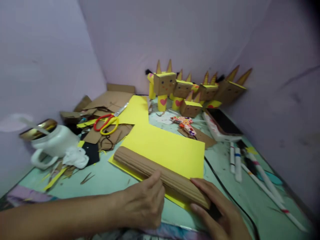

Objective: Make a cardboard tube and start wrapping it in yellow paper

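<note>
So the cardboard roll (160, 175) is lying on the yellow sheet (167, 150), right along its near edge, running diagonally. Left hand (142, 203) has its fingers (156, 176) curled and pressed against the middle of the roll from the near side. Right hand (220, 213) cups the roll's near end, thumb on top, fingers tucked under it, so can't really tell how they're set.

Just past the right fingers a black cable (225, 190) runs over the bench (105, 183), and further out that way are some markers (236, 163) and a phone (222, 125). Beyond the sheet, well away from both hands, stands a row of yellow and cardboard box figures (190, 91) against the wall. Off past the left fingers: red and yellow scissors (106, 122) on cardboard scraps (110, 136), then a white mug (53, 143).
</note>
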### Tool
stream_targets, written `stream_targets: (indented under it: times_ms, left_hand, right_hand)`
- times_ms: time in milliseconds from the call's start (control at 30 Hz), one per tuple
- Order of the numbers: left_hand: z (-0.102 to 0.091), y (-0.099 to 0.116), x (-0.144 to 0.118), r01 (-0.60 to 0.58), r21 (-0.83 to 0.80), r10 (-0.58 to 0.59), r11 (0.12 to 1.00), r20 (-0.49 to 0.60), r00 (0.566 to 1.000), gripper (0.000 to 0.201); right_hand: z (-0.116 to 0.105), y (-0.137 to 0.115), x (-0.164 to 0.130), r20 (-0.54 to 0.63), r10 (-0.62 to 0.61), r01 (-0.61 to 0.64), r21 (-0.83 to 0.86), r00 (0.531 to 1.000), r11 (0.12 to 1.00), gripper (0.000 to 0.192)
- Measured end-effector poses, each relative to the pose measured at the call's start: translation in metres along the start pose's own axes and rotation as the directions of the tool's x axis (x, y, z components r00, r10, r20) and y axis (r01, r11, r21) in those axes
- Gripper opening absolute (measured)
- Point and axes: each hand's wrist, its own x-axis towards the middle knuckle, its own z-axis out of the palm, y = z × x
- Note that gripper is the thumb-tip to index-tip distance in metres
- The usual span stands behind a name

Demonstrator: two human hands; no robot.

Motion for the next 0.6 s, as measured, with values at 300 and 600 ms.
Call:
stream_targets:
  times_ms: [300,600]
  left_hand:
    - [-0.005,-0.002,-0.002,0.184,-0.321,-0.225,0.929,-0.094,0.97,0.013]
    - [0.009,0.003,-0.003,0.343,-0.51,-0.469,0.789,-0.139,0.872,0.016]
  right_hand:
    - [-0.004,0.003,-0.006,0.09,0.025,-0.021,-0.047,0.996,0.999,0.041]
    - [-0.014,-0.014,0.01,0.263,0.064,-0.108,0.155,0.963,0.982,0.084]
